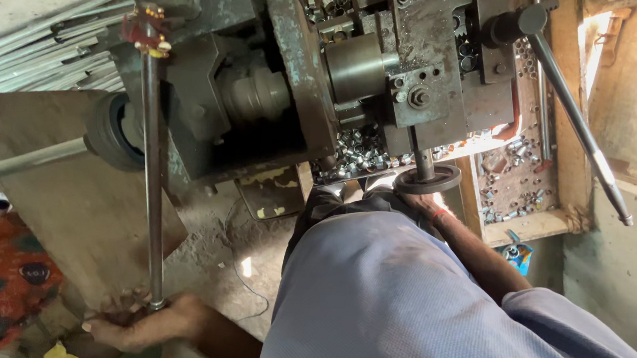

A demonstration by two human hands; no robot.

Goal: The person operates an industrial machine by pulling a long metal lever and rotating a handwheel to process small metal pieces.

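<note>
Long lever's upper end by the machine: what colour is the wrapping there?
Red with yellow bits, on the wrapping in the head view.

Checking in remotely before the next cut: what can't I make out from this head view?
- Right hand at the handwheel: fingers hidden by the wheel and the knee.
- Left hand at the long lever rod: grip blurred, in shadow.
- Small metal rings: too small to count.
</note>
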